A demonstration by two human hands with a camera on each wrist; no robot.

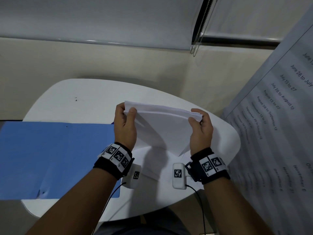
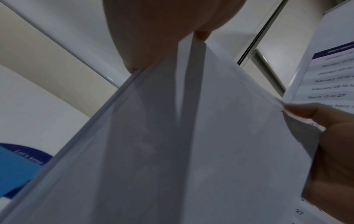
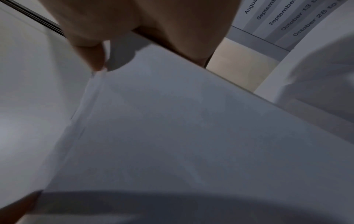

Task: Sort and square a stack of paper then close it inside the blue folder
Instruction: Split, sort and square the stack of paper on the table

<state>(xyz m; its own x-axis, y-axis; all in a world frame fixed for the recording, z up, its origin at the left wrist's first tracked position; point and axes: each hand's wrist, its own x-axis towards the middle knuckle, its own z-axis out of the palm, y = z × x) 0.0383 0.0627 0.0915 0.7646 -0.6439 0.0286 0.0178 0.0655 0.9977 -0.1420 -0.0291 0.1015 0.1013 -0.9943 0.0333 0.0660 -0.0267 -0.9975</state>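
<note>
While your left hand and right hand each clamp their grip on a top corner, the stack of paper stands upright on the white desk. The blue folder lies open at left; a printed date chart hangs right.

A round white table stands by a cream wall, with grey window blinds and their bead chain above it and a big printed date chart to its right.
</note>
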